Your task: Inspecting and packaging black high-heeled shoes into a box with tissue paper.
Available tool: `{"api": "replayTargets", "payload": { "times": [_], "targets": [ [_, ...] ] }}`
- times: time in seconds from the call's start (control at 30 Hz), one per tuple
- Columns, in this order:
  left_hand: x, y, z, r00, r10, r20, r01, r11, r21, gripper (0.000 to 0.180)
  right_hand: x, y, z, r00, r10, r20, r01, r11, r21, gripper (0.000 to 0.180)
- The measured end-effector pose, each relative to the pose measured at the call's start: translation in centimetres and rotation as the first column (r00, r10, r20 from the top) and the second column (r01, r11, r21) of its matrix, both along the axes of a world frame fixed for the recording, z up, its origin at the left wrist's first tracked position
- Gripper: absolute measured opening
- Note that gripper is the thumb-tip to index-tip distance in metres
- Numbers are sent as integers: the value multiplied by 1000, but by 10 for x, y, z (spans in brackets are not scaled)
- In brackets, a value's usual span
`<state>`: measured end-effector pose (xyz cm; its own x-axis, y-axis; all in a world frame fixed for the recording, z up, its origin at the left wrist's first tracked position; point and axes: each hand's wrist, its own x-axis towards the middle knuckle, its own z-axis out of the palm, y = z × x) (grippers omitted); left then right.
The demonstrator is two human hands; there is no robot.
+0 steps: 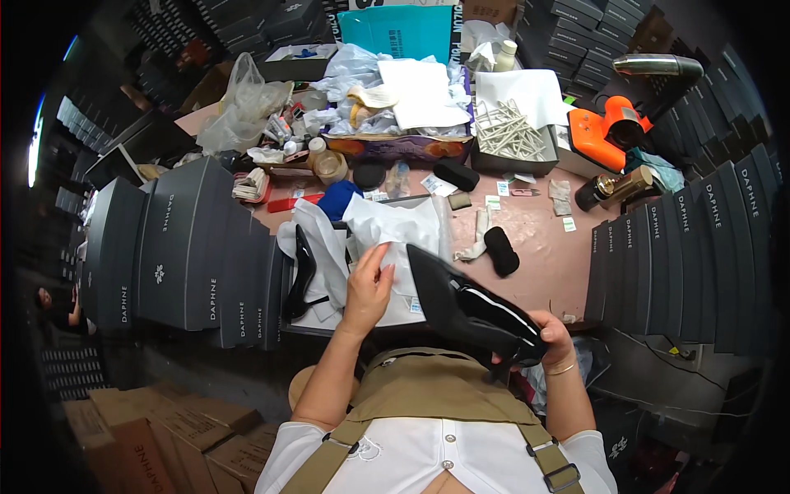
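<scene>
My right hand (555, 339) is closed round the heel end of a black pointed high-heeled shoe (461, 305), which is held tilted in front of my apron with its toe up and to the left. My left hand (369, 288) is held just left of the toe with nothing in it, fingers stretched out. Beneath it is white tissue paper (387, 218) spread over an open shoebox; whether the fingertips touch the paper I cannot tell. A second black high heel (302, 276) lies in the left part of that box, beside more tissue.
Stacked dark grey shoeboxes stand at the left (177, 239) and right (691, 247) of the pink tabletop (543, 230). Black rolled pads (501, 252), a box of pale sticks (514, 136), an orange tool (597, 136) and a carton of tissue (395, 148) are farther back. Brown cartons (164, 436) lie below left.
</scene>
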<state>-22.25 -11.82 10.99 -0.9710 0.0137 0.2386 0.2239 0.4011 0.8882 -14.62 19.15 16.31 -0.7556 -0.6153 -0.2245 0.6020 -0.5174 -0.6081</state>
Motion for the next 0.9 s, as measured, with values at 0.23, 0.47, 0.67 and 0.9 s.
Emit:
{"api": "replayTargets", "payload": {
  "times": [0.23,0.47,0.67,0.9],
  "targets": [
    [61,-35,-61,946,235,222,-305,878,369,26,-37,-41,-17,904,361,-228,-32,589,807,39],
    [43,-27,-20,961,39,-273,-192,806,-560,51,-18,-74,-48,924,337,-182,-109,686,720,34],
    [12,-25,-2,993,-116,-34,111,986,-123,24,-10,-71,-39,986,-52,159,39,996,83,48],
    [34,45,11,836,-407,-368,415,908,-61,28,0,-133,-51,729,-667,151,661,744,96,30]
  ]
}}
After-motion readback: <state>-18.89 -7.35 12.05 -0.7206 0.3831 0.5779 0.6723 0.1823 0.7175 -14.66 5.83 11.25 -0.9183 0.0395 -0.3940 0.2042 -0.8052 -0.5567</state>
